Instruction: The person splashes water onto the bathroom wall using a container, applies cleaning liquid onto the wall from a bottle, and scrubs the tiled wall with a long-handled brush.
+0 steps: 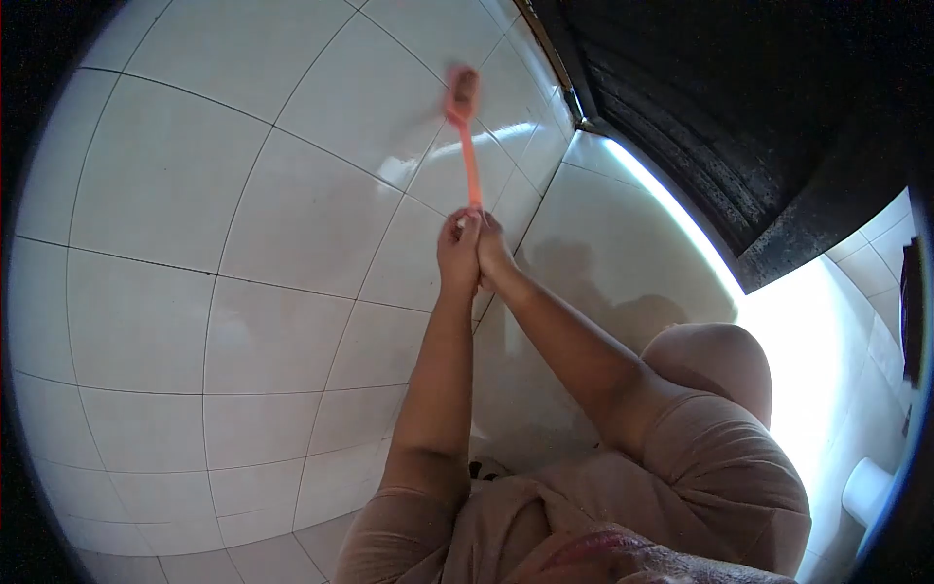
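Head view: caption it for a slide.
Left hand and right hand together grip a long-handled pink brush beside pale wall tiles.

No text, label or number can be read.

Shirt (603, 487) is dull pinkish-brown, loose soft cloth, creased across the front. Left sleeve (399, 535) and right sleeve (735, 457) match it: short, hems ending near the elbows, right one heavily folded. Forearms (438, 370) bare, likewise left hand (459, 253) and right hand (495, 257).
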The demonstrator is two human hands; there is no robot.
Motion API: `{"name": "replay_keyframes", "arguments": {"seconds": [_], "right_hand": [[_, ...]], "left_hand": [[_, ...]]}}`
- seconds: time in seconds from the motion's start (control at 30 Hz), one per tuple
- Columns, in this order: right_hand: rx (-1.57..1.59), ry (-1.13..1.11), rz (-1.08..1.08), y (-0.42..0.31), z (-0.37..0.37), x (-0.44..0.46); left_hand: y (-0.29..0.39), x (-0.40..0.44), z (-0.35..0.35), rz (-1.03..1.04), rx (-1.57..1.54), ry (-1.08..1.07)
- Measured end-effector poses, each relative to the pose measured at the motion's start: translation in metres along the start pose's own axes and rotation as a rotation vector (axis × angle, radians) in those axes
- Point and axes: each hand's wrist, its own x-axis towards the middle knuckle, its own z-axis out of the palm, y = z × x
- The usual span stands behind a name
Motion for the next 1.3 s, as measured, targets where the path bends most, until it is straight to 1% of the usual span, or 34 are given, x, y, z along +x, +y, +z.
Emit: {"name": "replay_keyframes", "arguments": {"seconds": [0.07, 0.1, 0.13, 0.2, 0.27, 0.3, 0.37, 0.4, 0.47, 0.5, 0.57, 0.6, 0.63, 0.7, 0.73, 0.77, 0.8, 0.87, 0.9, 0.93, 0.97, 1.03, 1.07, 1.13, 1.17, 1.2, 1.23, 1.27, 1.3], "right_hand": [[-0.088, -0.044, -0.043, -0.013, 0.007, 0.004], [-0.085, -0.026, -0.05, -0.008, 0.004, 0.006], [-0.017, 0.035, -0.035, 0.004, -0.003, 0.008], [0.22, 0.174, 0.076, 0.034, -0.024, 0.008], [0.422, 0.264, 0.257, 0.059, -0.048, -0.001], [0.48, 0.29, 0.33, 0.067, -0.058, -0.006], [0.511, 0.304, 0.386, 0.07, -0.064, -0.01], [0.502, 0.293, 0.369, 0.063, -0.059, -0.009], [0.44, 0.231, 0.277, 0.041, -0.04, -0.004], [0.385, 0.171, 0.222, 0.029, -0.029, -0.003], [0.178, -0.008, 0.014, 0.001, 0.0, -0.003], [0.097, -0.068, -0.002, -0.016, 0.014, -0.001], [0.017, -0.127, -0.017, -0.023, 0.018, 0.005], [0.016, -0.119, -0.009, -0.03, 0.019, 0.01], [0.012, -0.119, 0.001, -0.026, 0.016, 0.015], [0.013, -0.123, 0.005, -0.02, 0.012, 0.016], [0.262, -0.01, 0.111, 0.001, -0.003, 0.023], [0.505, 0.108, 0.211, 0.027, -0.029, 0.033], [0.513, 0.153, 0.234, 0.036, -0.043, 0.035], [0.521, 0.199, 0.256, 0.043, -0.055, 0.035], [0.53, 0.243, 0.278, 0.05, -0.067, 0.036], [0.555, 0.336, 0.327, 0.052, -0.078, 0.036], [0.558, 0.341, 0.326, 0.048, -0.076, 0.039], [0.336, 0.118, 0.186, 0.015, -0.046, 0.039], [0.353, 0.112, 0.149, 0.0, -0.03, 0.036], [0.357, 0.113, 0.155, -0.009, -0.02, 0.037], [0.118, -0.002, 0.048, -0.015, -0.014, 0.042], [-0.121, -0.115, -0.063, -0.027, -0.007, 0.042], [-0.147, -0.112, -0.048, -0.062, 0.014, 0.013]], "left_hand": [[0.007, 0.003, 0.004, 0.004, -0.019, 0.006], [0.01, 0.003, 0.006, 0.012, -0.038, 0.011], [-0.006, 0.007, 0.002, 0.015, -0.036, 0.008], [-0.063, 0.017, -0.009, -0.183, -0.021, -0.084], [-0.084, 0.0, -0.008, -0.271, 0.058, -0.215], [-0.094, -0.004, -0.006, -0.264, 0.059, -0.219], [-0.11, -0.006, -0.005, -0.502, 0.024, -0.123], [-0.112, 0.0, -0.006, -0.505, 0.029, -0.127], [-0.108, 0.018, -0.015, -0.123, 0.208, -0.078], [-0.085, 0.015, -0.014, -0.045, 0.184, -0.03], [-0.01, -0.001, 0.0, 0.1, 0.074, 0.046], [0.015, -0.003, 0.005, 0.17, -0.011, 0.07], [0.024, -0.001, 0.006, 0.167, -0.008, 0.068], [0.035, 0.005, 0.009, 0.208, -0.043, 0.127], [0.022, 0.014, 0.008, 0.206, -0.04, 0.129], [0.008, 0.019, 0.008, 0.124, 0.016, 0.086], [-0.013, 0.024, 0.005, 0.042, 0.071, 0.045], [-0.059, 0.029, 0.005, -0.068, 0.339, 0.005], [-0.087, 0.03, 0.007, -0.153, 0.244, -0.05], [-0.097, 0.027, 0.012, -0.236, 0.149, -0.107], [-0.105, 0.029, 0.014, -0.234, 0.144, -0.112], [-0.097, 0.025, 0.024, -0.29, 0.114, -0.1], [-0.088, 0.027, 0.026, -0.294, 0.117, -0.103], [-0.045, 0.028, 0.027, -0.088, 0.116, 0.0], [-0.029, 0.03, 0.025, -0.007, 0.069, -0.001], [-0.016, 0.032, 0.023, 0.075, 0.02, -0.004], [0.0, 0.029, 0.024, 0.072, 0.024, -0.002], [0.017, 0.026, 0.026, 0.154, -0.031, 0.038], [0.025, 0.024, 0.027, 0.235, -0.087, 0.077]]}}
